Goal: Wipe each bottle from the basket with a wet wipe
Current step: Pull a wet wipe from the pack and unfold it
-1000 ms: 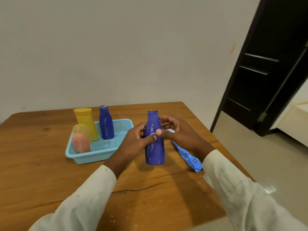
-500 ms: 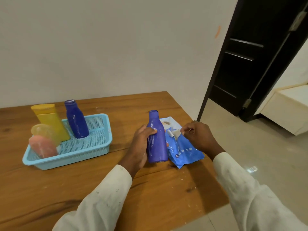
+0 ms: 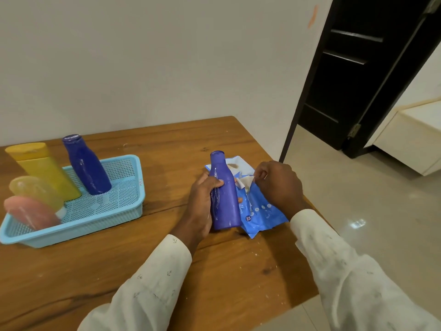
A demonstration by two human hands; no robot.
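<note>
My left hand (image 3: 201,204) grips a blue bottle (image 3: 225,199) that stands upright on the wooden table (image 3: 167,259). Just right of it lies a blue wet wipe pack (image 3: 260,211) with its flap open. My right hand (image 3: 278,185) pinches a white wipe (image 3: 245,181) at the pack's opening. To the left, a light blue basket (image 3: 124,211) holds a second blue bottle (image 3: 87,163), a yellow bottle (image 3: 45,168), a pale yellow bottle (image 3: 35,192) and a pink bottle (image 3: 29,212).
The table's right edge runs close behind my right hand, with tiled floor (image 3: 358,199) beyond it. A dark door (image 3: 358,68) stands open at the right. A plain wall rises behind the table.
My right hand left the blue bottle and went to the wipe pack, where it now pinches a wipe. My left hand stayed on the bottle. The view has swung to the right.
</note>
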